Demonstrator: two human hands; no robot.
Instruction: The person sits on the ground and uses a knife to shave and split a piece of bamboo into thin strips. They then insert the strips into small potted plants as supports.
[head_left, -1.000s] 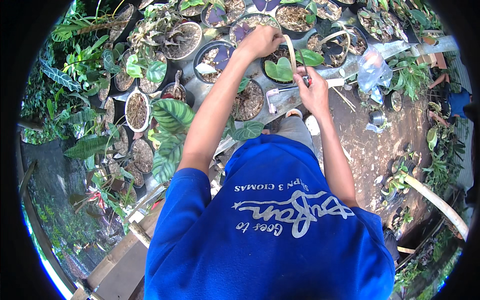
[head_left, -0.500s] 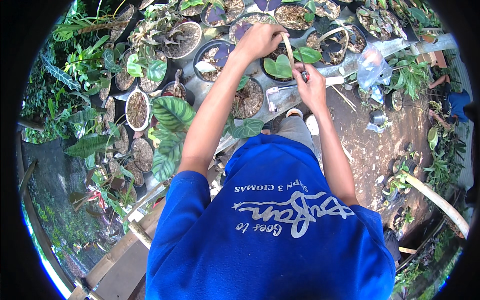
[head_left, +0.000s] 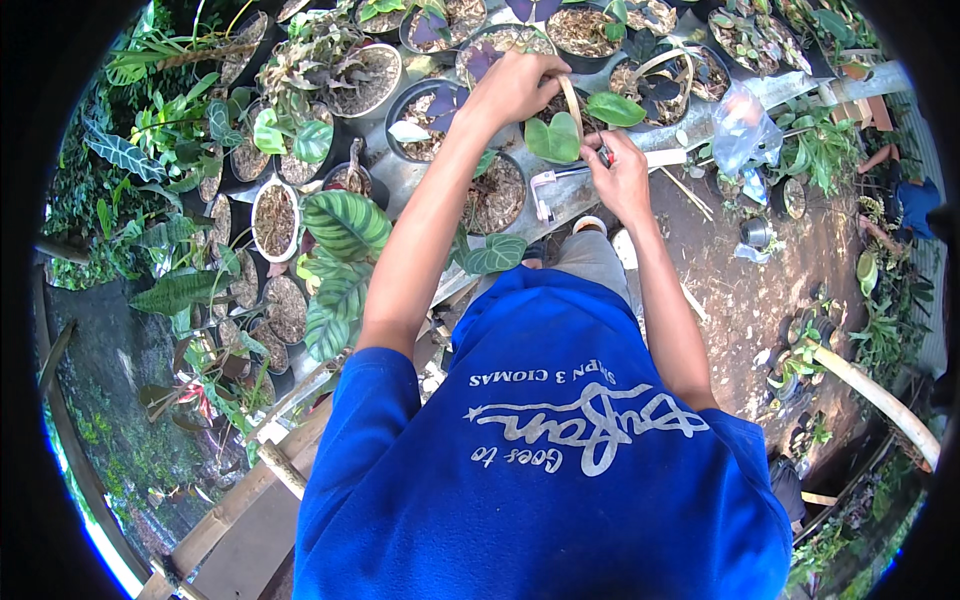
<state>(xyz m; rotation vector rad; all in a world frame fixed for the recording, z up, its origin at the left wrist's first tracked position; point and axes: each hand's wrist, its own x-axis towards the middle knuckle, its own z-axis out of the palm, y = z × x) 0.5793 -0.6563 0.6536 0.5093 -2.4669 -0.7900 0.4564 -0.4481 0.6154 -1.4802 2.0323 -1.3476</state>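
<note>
At the top of the head view, my left hand [head_left: 518, 92] pinches the upper end of a pale, bent bamboo-like strip [head_left: 572, 104]. The strip arches down into a dark pot holding a plant with broad green leaves [head_left: 552, 138]. My right hand [head_left: 620, 178] is closed at the right side of this pot. A small dark tool with a red part [head_left: 605, 157] shows between its fingers; its kind is unclear. Just left of the right hand lies a white, hook-shaped piece with a metal rod [head_left: 543, 192], by a pot of dry soil [head_left: 495, 195].
Potted plants crowd the bench on the left and far side, including a striped-leaf plant [head_left: 345, 225] and a white pot [head_left: 276, 220]. A clear plastic bag [head_left: 745, 130] hangs at the bench's right edge. Another person in blue [head_left: 912, 208] is at the far right.
My right hand has lowered slightly, and its tool now points less upward. The left hand stays almost still on the strip.
</note>
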